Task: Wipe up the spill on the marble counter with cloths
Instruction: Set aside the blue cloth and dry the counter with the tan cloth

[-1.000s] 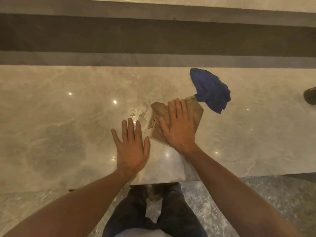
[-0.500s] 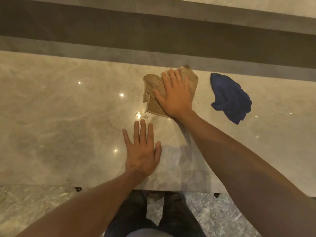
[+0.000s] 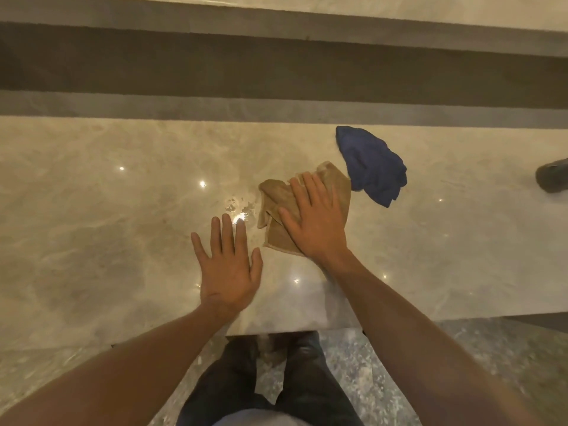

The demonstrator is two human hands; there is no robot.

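Note:
My right hand (image 3: 316,219) lies flat, fingers spread, pressing on a crumpled tan cloth (image 3: 278,207) on the marble counter (image 3: 107,210). A small wet spill (image 3: 239,207) glistens just left of the cloth. My left hand (image 3: 227,265) rests palm down on the bare marble, fingers apart, its fingertips just below the spill. A bunched blue cloth (image 3: 372,164) lies to the upper right of the tan cloth, nearly touching its corner.
The counter's near edge (image 3: 292,329) runs just above my legs, with speckled floor below. A dark recessed band (image 3: 276,66) runs behind the counter. A dark object (image 3: 551,176) sits at the right border.
My right hand pushed the tan cloth away toward the counter's back edge, then drew it back toward me beside the spill. My left hand stayed flat on the marble.

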